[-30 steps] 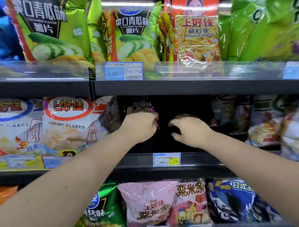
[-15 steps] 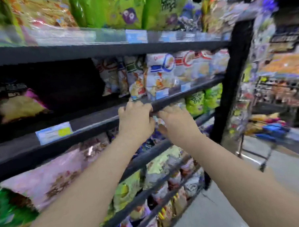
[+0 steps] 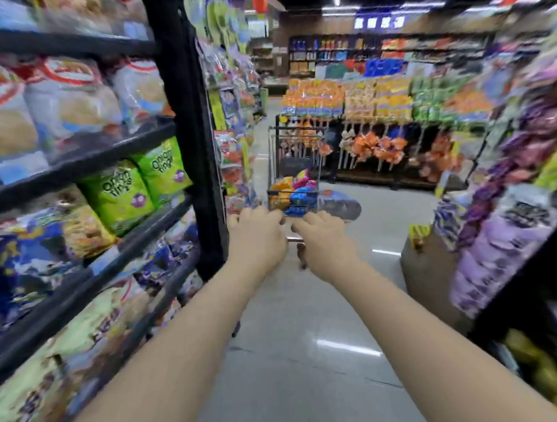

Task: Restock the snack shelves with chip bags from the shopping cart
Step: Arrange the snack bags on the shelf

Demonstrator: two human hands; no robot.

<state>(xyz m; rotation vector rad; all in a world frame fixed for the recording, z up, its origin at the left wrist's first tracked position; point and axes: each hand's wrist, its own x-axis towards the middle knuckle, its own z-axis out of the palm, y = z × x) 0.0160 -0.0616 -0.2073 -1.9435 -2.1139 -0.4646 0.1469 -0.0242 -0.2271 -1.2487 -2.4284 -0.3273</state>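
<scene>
The shopping cart (image 3: 296,165) stands down the aisle ahead of me, a wire basket with orange, pink and blue chip bags (image 3: 294,191) in its bottom. Both my arms reach forward toward it. My left hand (image 3: 256,235) and my right hand (image 3: 324,239) hover side by side, backs up, fingers loosely bent, and I see nothing in either. They overlap the cart's lower edge in the view, but contact cannot be judged. The snack shelves (image 3: 87,165) run along my left, packed with bags, among them green onion-ring bags (image 3: 123,198).
A black shelf upright (image 3: 187,135) stands just left of my left hand. A brown cardboard box (image 3: 428,265) sits on the floor at right, below a shelf of purple bags (image 3: 496,252). A low display of hanging snacks (image 3: 394,126) crosses the aisle's far end.
I have turned right, away from the shelf face, and now look down the aisle. Both hands have left the middle shelf and now stretch toward the cart.
</scene>
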